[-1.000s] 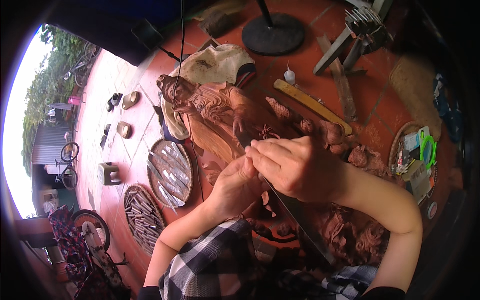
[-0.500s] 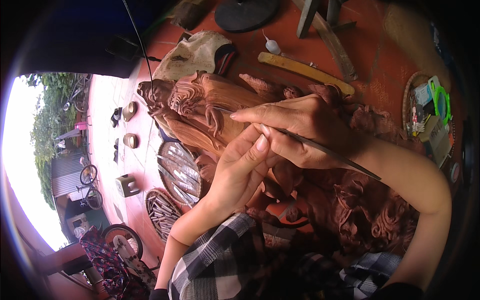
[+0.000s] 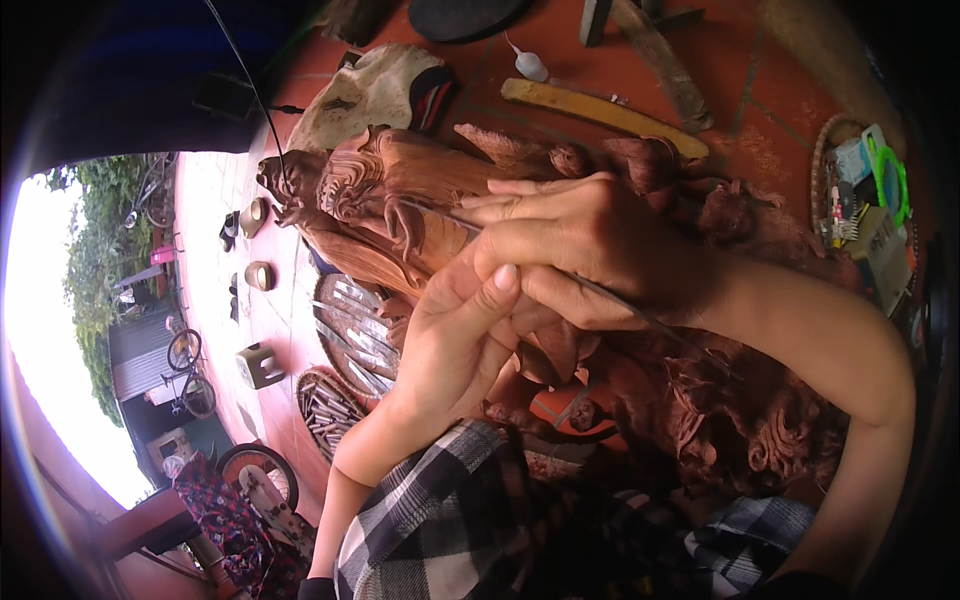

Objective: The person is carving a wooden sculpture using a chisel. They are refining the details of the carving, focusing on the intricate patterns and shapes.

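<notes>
At frame centre, my right hand (image 3: 580,240) pinches a thin chisel (image 3: 640,312); my left hand (image 3: 455,340) presses flat, steadying the wooden carving (image 3: 400,190).

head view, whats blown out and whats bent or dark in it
Head view: the outdoor area at the left rim is blown out to white; black vignette rings the frame; fisheye curves the red tiled floor toward the rim. The carved wooden figure and both hands, left hand and right hand, are evenly lit and sharp.
</notes>
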A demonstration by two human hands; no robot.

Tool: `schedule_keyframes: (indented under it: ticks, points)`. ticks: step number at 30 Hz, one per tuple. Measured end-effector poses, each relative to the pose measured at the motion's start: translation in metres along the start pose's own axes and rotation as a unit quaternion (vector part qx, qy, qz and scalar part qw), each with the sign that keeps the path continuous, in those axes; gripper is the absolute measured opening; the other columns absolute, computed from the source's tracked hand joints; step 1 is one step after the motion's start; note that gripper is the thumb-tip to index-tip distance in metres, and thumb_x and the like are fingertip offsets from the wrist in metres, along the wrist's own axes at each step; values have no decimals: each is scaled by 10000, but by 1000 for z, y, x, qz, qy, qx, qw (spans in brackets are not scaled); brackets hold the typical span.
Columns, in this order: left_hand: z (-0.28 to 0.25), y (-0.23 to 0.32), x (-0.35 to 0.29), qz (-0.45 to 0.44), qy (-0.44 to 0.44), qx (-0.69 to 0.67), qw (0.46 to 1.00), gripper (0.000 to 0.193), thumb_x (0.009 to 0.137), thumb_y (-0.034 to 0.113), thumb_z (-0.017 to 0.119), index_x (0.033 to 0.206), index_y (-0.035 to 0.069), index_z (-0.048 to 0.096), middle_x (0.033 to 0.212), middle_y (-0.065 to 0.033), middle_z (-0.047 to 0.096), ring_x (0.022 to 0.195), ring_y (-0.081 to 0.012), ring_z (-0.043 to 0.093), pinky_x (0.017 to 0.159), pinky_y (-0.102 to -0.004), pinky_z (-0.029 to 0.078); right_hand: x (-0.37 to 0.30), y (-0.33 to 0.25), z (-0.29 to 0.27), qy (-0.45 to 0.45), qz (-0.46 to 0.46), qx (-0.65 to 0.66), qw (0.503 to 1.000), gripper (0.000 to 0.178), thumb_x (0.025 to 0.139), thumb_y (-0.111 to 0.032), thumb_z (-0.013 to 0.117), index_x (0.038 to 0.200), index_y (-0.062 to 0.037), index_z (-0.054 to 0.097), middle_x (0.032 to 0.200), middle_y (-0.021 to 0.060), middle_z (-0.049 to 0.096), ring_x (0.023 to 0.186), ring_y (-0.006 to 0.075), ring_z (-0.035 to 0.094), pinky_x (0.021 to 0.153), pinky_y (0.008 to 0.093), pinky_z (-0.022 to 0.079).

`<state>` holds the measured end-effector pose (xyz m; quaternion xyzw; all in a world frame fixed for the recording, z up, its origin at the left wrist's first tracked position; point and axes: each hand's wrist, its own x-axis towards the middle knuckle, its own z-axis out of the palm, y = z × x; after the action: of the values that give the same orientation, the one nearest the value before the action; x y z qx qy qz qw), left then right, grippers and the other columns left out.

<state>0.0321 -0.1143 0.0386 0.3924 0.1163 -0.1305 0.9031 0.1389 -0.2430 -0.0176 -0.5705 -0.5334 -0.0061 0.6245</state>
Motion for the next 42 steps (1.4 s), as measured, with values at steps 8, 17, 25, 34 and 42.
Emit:
schedule_keyframes:
  ticks: [8, 17, 25, 34, 42]
  points:
    - [-1, 2, -6, -21, 8, 56, 998, 359, 1038, 153, 451, 1311, -81, 449, 1195, -195, 614, 1144, -295, 615, 1033, -414, 462, 0, -7, -9, -63, 25, -3, 998, 156, 785, -29, 603, 936, -3, 632, 953, 212, 664, 1021, 392, 643, 982, 478, 488]
    - [-14, 5, -17, -13, -12, 22, 1000, 339, 1007, 57, 465, 1307, -97, 438, 1219, -238, 592, 1158, -318, 613, 1025, -416, 483, -5, 1, 6, -15, -74, -116, 990, 208, 858, -202, 582, 930, -22, 660, 1107, 245, 675, 1061, 384, 659, 959, 430, 516]
    - [-5, 6, -22, -20, 99, 22, 995, 259, 945, 6, 542, 1170, -121, 522, 1154, -242, 622, 1099, -341, 640, 1012, -473, 510, -6, -2, 5, -62, -90, -134, 985, 238, 779, -169, 671, 905, 32, 656, 1184, 245, 646, 1131, 389, 628, 1030, 493, 483]
    - [-18, 8, -15, -29, -15, -5, 999, 274, 992, 37, 485, 1231, -96, 479, 1202, -220, 601, 1181, -321, 588, 1062, -434, 443, -2, -1, 1, -77, -60, -109, 989, 236, 798, -179, 673, 924, 20, 657, 1187, 260, 639, 1152, 403, 611, 1047, 496, 462]
    - [-20, 10, -8, -38, -5, -4, 999, 318, 989, 27, 476, 1275, -111, 458, 1220, -232, 597, 1197, -323, 581, 1063, -422, 444, -2, 0, -1, -77, -31, -99, 992, 200, 833, -175, 628, 947, -14, 654, 1167, 246, 653, 1127, 406, 621, 1028, 460, 464]
